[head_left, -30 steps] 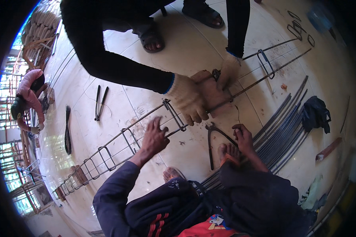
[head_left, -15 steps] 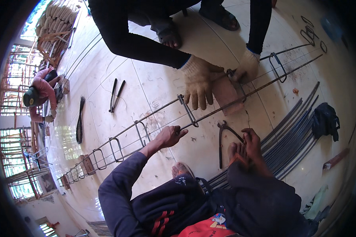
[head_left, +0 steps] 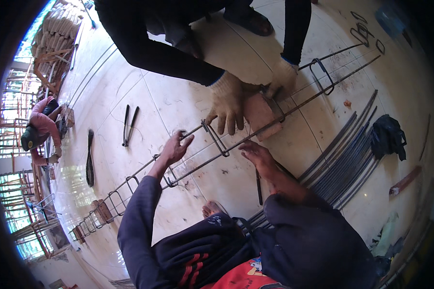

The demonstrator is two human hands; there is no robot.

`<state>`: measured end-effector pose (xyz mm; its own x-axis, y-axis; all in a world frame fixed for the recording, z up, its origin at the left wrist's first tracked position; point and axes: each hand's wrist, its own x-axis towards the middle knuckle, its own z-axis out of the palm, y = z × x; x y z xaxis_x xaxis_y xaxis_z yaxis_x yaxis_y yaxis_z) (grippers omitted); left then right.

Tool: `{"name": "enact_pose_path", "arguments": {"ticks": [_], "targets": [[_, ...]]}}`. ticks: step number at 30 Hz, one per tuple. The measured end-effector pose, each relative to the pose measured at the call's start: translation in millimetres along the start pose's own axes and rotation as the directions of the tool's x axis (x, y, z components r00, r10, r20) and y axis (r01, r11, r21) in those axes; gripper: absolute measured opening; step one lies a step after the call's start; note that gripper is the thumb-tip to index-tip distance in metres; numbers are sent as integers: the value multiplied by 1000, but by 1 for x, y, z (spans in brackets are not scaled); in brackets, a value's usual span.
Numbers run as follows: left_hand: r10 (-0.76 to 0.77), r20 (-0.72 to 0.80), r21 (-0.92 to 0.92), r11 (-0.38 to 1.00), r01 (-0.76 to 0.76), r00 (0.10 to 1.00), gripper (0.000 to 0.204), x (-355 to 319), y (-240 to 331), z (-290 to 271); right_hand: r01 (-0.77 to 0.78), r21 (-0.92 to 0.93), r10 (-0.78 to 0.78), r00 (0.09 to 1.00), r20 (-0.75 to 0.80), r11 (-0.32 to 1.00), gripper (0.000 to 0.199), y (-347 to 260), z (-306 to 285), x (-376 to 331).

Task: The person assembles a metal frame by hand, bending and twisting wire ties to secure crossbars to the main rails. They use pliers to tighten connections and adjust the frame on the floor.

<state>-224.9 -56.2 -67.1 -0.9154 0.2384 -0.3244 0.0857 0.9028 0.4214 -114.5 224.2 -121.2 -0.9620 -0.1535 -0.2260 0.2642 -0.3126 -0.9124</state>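
Note:
A long frame of steel bars [head_left: 188, 172] with rectangular wire stirrups [head_left: 216, 139] runs slantwise before me. My left hand [head_left: 172, 149] is at its far bar, thumb and fingers on either side. Close to the near bar, my right hand [head_left: 256, 156] reaches out with loosely bent fingers and nothing visible in them. Below it lie pincers [head_left: 259, 187], mostly hidden by my hand and forearm. Opposite me, a co-worker's gloved hand [head_left: 226, 106] spreads above the frame. Their other glove [head_left: 282, 77] is at a block [head_left: 260, 115] under the bars, its grip unclear.
Long-handled cutters [head_left: 129, 126] and a bundle of dark wire [head_left: 89, 159] lie beyond the frame. Loose rods [head_left: 342, 164] and a black bag [head_left: 388, 137] are at my right. Another person [head_left: 43, 125] crouches far left. Loose stirrups [head_left: 361, 33] lie far right.
My left hand has moved from the near bar up to the far bar. My right hand has left the pincers' side and come forward to the near bar. The view has shifted slightly.

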Motion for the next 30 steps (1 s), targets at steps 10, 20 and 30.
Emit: {"name": "enact_pose_path", "arguments": {"ticks": [10, 20, 30], "targets": [[-80, 212, 77, 995, 65, 974, 66, 17, 1, -12, 41, 62, -26, 971, -239, 997, 16, -21, 27, 16], [-117, 114, 119, 987, 103, 987, 65, -4, 21, -32, 156, 32, -146, 966, -214, 987, 12, -48, 36, -7], [-58, 21, 113, 992, 55, 998, 63, -28, 35, -67, 165, -60, -168, 984, -53, 984, 16, -91, 42, -30]]}}
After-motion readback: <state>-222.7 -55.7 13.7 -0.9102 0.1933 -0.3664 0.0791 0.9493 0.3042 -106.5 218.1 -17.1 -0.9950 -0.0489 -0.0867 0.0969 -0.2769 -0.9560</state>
